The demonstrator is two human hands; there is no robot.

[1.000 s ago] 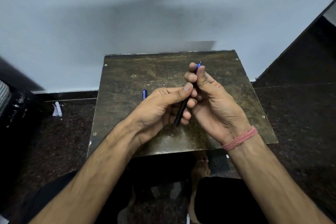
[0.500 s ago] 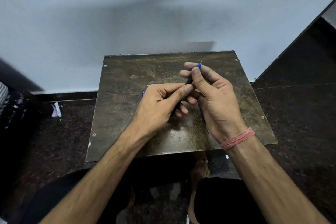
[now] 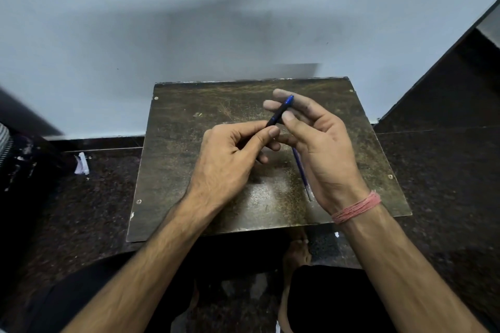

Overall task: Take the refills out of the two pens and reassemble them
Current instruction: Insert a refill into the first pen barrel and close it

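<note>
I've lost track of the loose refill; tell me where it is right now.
In the head view the blue refill lies right of centre over the dark board, running along the inner edge of the right hand, below the pen.

Black-and-blue pen (image 3: pixel 280 111), blue refill (image 3: pixel 301 170), speckled brown board (image 3: pixel 189 149), pink wrist thread (image 3: pixel 357 208)

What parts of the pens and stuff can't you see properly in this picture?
All in the head view:
- Pen: its lower end is hidden inside the left hand.
- Refill: its top is hidden behind the right hand; whether that hand is holding it cannot be told.
- Second pen: not visible; possibly behind the left hand.
- White scrap on the floor: too small to identify.
</note>
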